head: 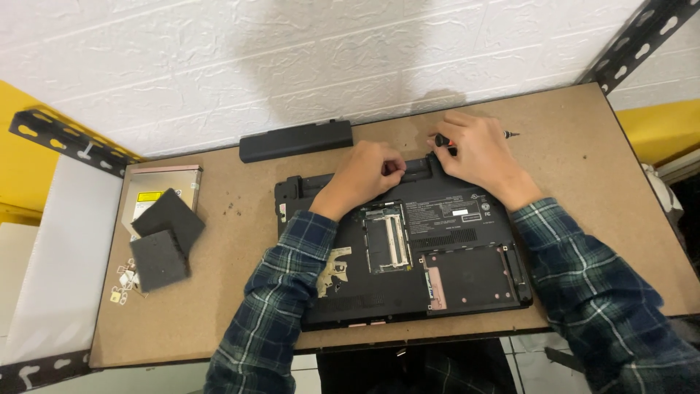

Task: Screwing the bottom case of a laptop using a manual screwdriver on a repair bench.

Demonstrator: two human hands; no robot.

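Brown desk [583,190] – white wall [219,66] (textured) behind.

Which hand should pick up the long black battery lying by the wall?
Probably the left hand. It rests on the laptop edge closest to the battery and looks empty. The right hand is farther away and already grips a screwdriver.

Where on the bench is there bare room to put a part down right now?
Bare board right of the laptop, out to the table edge. A bare strip between the two black covers and the laptop. Crowded: far left with the drive and small bits; behind the laptop, both hands, left and right, screwdriver, battery.
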